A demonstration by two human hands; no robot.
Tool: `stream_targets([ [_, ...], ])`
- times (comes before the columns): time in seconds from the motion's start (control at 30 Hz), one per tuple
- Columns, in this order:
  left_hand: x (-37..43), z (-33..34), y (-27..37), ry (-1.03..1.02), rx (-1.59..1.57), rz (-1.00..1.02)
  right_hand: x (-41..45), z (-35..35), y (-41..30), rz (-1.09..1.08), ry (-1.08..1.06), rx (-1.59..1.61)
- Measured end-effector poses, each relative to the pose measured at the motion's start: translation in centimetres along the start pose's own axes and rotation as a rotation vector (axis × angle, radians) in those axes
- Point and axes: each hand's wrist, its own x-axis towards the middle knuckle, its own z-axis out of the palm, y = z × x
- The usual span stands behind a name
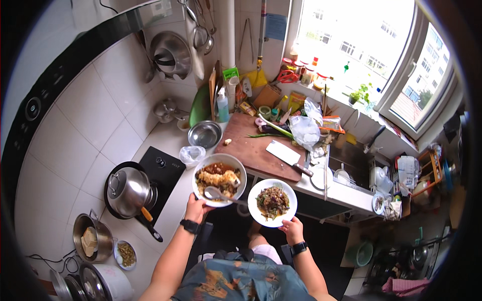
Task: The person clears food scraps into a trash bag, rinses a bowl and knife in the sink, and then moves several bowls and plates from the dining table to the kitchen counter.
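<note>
My left hand (197, 209) grips the near rim of a white bowl (241, 164) of food in brown sauce, with a metal spoon (214, 192) resting in it and its handle sticking out over the rim. My right hand (292, 230) holds a white plate (254, 210) of a chopped stir-fried dish (272, 203) by its lower edge. Both dishes are held up before me, close side by side. Beyond them lies a wooden cutting board (241, 143) with a cleaver (283, 152), a green onion (275, 126) and a plastic bag (305, 132).
A lidded wok (130, 192) stands on the stove (162, 161) at left, near a steel pot (94, 250) and a small dish of food (126, 256). A steel bowl (205, 134) sits by the board. The sink (348, 165) is at right, below the window.
</note>
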Motion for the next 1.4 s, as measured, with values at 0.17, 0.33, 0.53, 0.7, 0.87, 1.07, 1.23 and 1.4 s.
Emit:
stream_targets([
  [0.17,10.7,7.0,0.9,0.069,-0.055,-0.039,11.4,1.0,-3.1,0.086,-0.01,-0.038],
  [0.33,21.5,9.4,-0.1,0.064,-0.142,-0.065,20.3,4.0,-4.3,0.181,-0.034,-0.084],
  [0.53,32.2,12.5,-2.3,0.195,-0.141,-0.123,27.7,5.6,-3.0,0.235,0.019,-0.109],
  [0.7,38.5,13.4,-3.2,0.205,-0.2,-0.159,30.4,7.3,-2.0,0.239,0.043,-0.142],
  [0.87,42.6,12.4,-5.3,0.236,-0.162,-0.212,31.2,9.1,-0.8,0.245,0.071,-0.109],
  [1.07,43.7,13.0,-6.3,0.241,-0.139,-0.277,31.8,10.2,-1.4,0.26,0.024,-0.031],
  [1.23,42.4,14.2,-5.9,0.285,-0.136,-0.262,32.2,9.5,-8.5,0.291,-0.064,-0.628],
  [1.4,42.6,12.9,-7.7,0.214,-0.191,-0.236,40.8,11.8,-14.5,-0.415,0.016,-0.85],
])
